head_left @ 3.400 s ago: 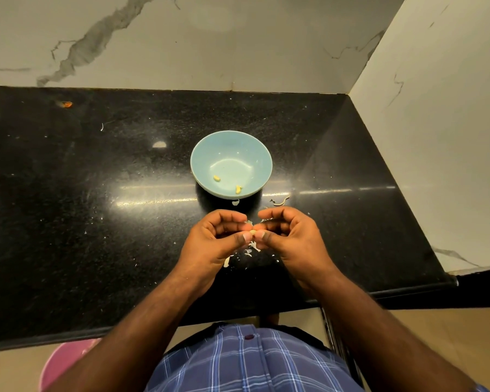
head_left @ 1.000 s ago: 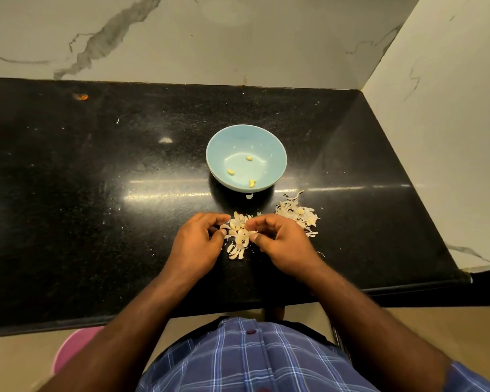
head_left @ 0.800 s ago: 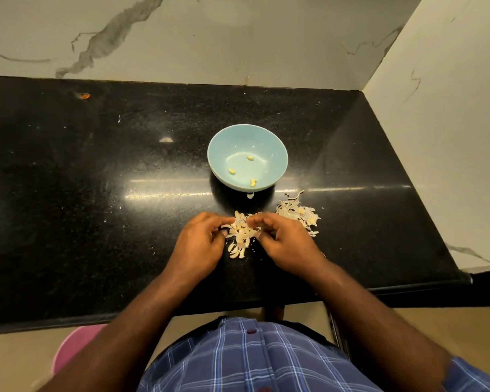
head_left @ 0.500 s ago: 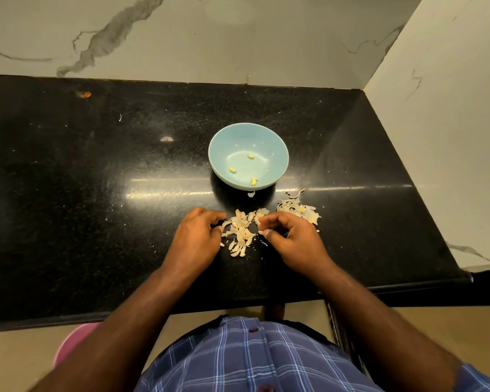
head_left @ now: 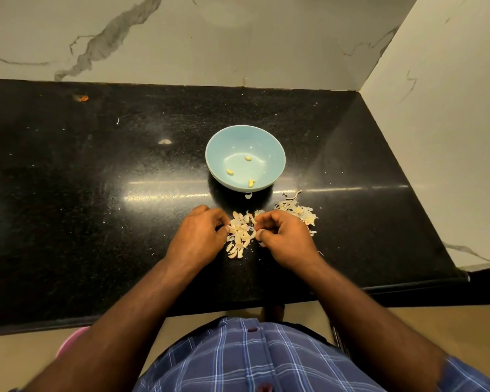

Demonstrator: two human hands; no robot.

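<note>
Three peeled cloves lie in the blue bowl, just above the centre of the head view. Below it, on the black counter, the garlic heap sits between the left hand and the right hand. Both hands' fingers curl at the heap's edges, and I cannot tell whether either pinches a clove. The step would go best by singling out one clove, steadying it, and stripping the skin onto the husk pile to the right.

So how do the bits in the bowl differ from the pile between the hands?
The bits in the bowl are three, yellow and lying apart; the pile holds many pale, whitish pieces bunched together. The bits sit inside the bowl; the pile lies on the counter between the left hand and right hand. Both are small pieces.
</note>
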